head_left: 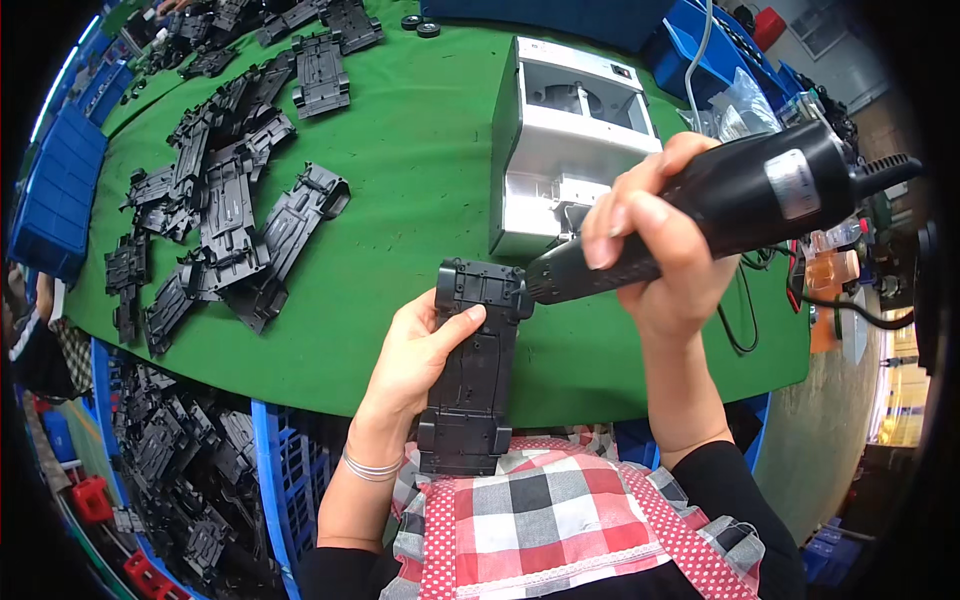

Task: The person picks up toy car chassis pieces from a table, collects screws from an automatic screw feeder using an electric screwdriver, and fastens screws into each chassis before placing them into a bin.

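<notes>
My left hand (pixel 425 340) grips a black plastic toy-car chassis (pixel 470 385) by its far end, thumb on top. The chassis hangs over the table's near edge, in front of my checked apron. In my right hand (pixel 665 225) is a black corded electric screwdriver (pixel 760 195), fingers wrapped round its body. It is tilted, with its nose down to the left at the chassis's far right corner. Whether the tip touches a screw is hidden. Just beyond my right hand stands a silver-grey box-shaped machine (pixel 560 120) with a window in its top.
Several black chassis (pixel 225 205) lie piled on the green table (pixel 400 180) to the left. A blue crate (pixel 190 450) below the near left edge holds more parts. Blue bins (pixel 690 50) stand at the far right. A black cable (pixel 745 320) loops down at the right.
</notes>
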Available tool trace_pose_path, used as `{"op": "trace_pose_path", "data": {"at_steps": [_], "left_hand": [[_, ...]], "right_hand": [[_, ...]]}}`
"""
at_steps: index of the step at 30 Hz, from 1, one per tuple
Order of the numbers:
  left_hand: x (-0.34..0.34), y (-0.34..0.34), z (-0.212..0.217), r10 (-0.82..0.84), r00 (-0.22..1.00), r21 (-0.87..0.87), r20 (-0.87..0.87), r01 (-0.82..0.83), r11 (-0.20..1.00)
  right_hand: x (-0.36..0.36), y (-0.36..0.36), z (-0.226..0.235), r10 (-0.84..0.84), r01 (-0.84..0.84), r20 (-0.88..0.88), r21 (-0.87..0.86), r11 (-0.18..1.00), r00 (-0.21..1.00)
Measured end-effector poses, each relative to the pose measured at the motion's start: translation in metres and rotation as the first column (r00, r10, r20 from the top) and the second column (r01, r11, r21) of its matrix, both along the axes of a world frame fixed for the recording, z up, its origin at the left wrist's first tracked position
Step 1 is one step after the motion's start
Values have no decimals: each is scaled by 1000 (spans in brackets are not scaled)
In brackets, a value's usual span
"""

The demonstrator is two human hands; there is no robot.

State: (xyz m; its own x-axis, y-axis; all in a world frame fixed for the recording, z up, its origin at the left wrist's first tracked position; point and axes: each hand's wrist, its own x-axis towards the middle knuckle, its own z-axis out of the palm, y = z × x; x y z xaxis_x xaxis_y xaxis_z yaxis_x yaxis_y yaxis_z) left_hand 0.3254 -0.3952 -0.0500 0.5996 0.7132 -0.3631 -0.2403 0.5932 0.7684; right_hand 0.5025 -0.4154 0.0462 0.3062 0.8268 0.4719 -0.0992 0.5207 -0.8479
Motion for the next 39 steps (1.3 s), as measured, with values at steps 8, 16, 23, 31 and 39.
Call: {"op": "trace_pose_path", "data": {"at_steps": [8, 16, 23, 31, 39], "left_hand": [[4, -6, -7, 6, 1000, 49, 20, -7, 999], [12, -14, -15, 25, 999, 68, 26, -27, 997], [8, -18, -13, -11, 1000, -6, -5, 11, 1000], [10, -13, -11, -42, 999, -3, 20, 42, 999], [15, -9, -11, -32, 999, -38, 34, 33, 999]], "right_hand": [[-7, -6, -7, 76, -78, 90, 12, 997, 993], [-5, -14, -18, 27, -35, 194, 36, 999, 981], [15, -17, -14, 113, -111, -34, 73, 991, 993], [34, 6, 3, -293, 285, -4, 247, 926, 956], [27, 5, 2, -66, 64, 10, 119, 991, 998]]}}
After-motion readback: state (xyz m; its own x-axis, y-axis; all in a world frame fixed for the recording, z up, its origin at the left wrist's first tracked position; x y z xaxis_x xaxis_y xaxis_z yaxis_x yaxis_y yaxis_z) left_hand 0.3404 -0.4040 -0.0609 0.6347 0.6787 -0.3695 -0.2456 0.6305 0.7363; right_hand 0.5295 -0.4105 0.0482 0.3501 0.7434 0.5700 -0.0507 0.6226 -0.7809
